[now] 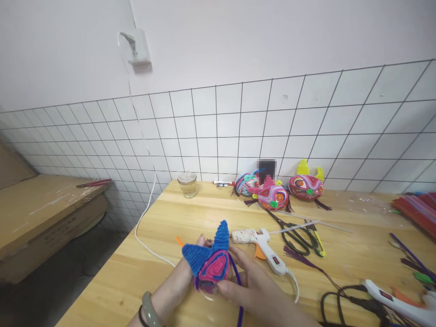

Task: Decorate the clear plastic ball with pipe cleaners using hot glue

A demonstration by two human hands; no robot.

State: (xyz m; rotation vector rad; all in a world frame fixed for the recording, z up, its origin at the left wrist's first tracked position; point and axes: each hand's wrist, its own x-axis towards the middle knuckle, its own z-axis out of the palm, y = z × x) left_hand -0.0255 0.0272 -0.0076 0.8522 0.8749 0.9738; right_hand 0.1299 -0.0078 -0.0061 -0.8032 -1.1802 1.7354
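Between my hands is a small round pipe-cleaner ornament (214,268). It has two blue ear-like points and a pink and blue coiled patch; its lower part looks clear and shiny. My left hand (187,274) is closed around its left and back side, with most fingers hidden behind it. My right hand (250,284) grips the right side, thumb at the lower edge. A purple pipe cleaner (240,306) runs from the ornament past the right fingers and hangs down. Just beyond lies a white glue gun (272,259) with an orange trigger, its nozzle pointing toward the ornament.
Black-handled scissors (294,236) and a yellow cutter (320,245) lie behind the glue gun. Several colourful ornaments (272,196) stand along the tiled wall. A glass (187,185) holds liquid at the back left. Another glue gun (391,297) and black cables occupy the right front.
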